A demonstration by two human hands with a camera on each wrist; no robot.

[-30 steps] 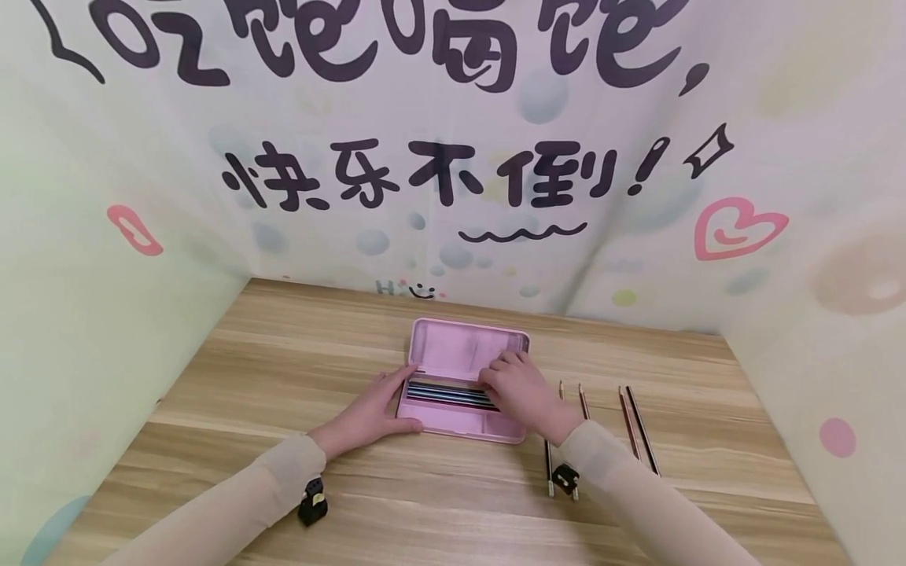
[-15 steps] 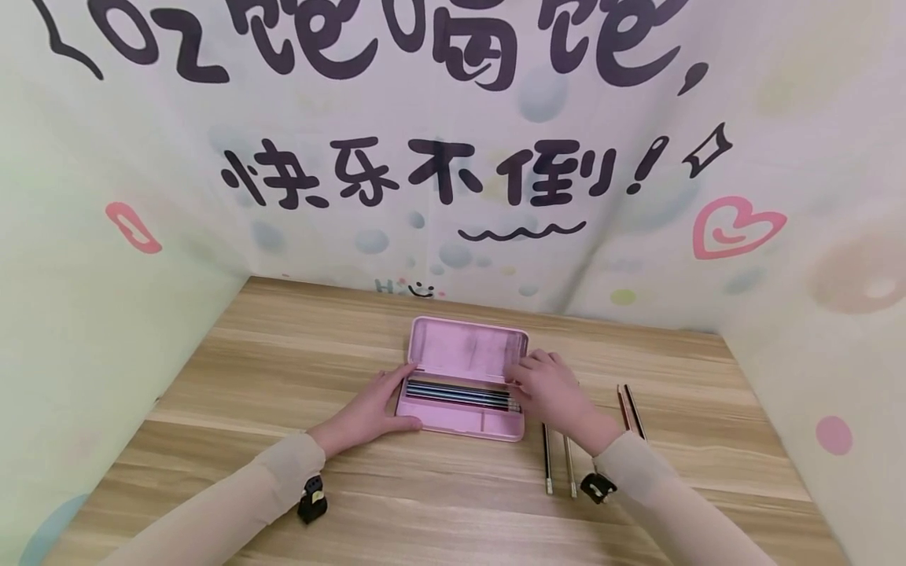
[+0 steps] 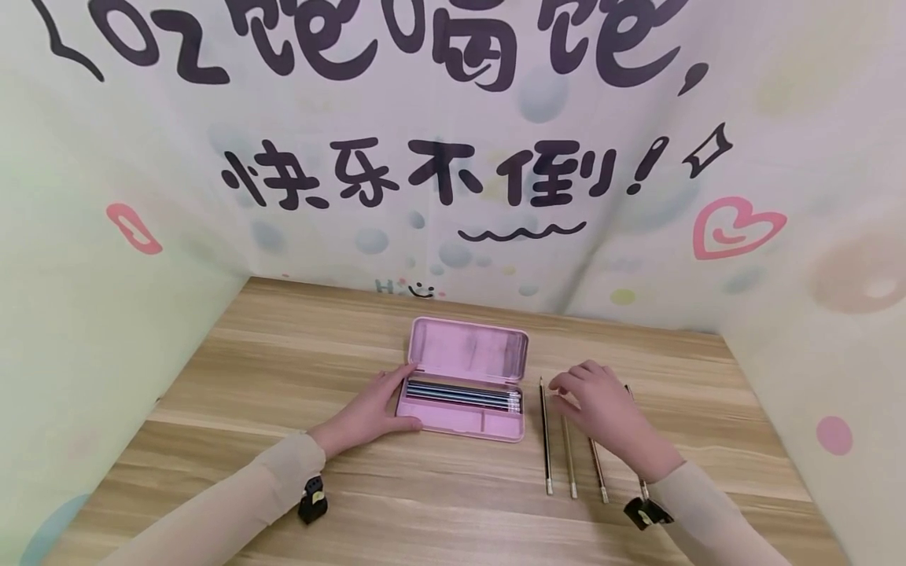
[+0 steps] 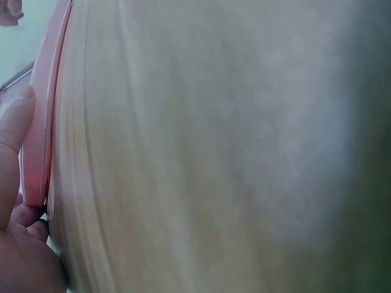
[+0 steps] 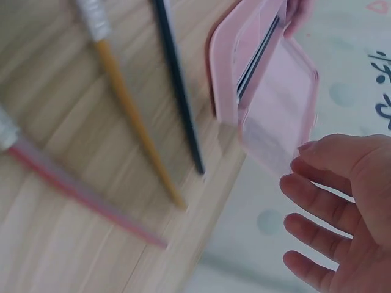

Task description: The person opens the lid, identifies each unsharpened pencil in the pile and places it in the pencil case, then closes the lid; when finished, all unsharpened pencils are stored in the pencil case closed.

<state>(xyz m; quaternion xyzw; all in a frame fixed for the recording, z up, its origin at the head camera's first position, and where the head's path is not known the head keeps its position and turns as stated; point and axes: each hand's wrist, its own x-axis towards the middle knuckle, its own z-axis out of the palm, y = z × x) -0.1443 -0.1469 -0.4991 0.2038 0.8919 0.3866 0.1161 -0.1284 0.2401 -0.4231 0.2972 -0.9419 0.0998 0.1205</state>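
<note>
A pink pencil case lies with its lid raised, a row of dark pencils with silvery ends in its long compartment. My left hand grips the case's left end, thumb at the front corner and fingers toward the hinge; in the left wrist view the thumb lies against the pink wall. My right hand, fingers loosely bent and holding nothing, hovers over the pencils right of the case. A black pencil, a yellow pencil and a red pencil lie side by side there.
Another dark pencil is mostly hidden under my right hand and wrist. The wood-grain table meets a printed cloth backdrop behind the case, with pale walls at both sides. Each wrist wears a black camera.
My right hand has moved right, from inside the case to above the loose pencils. The silvery pencil ends in the case now show. My left hand has stayed on the case.
</note>
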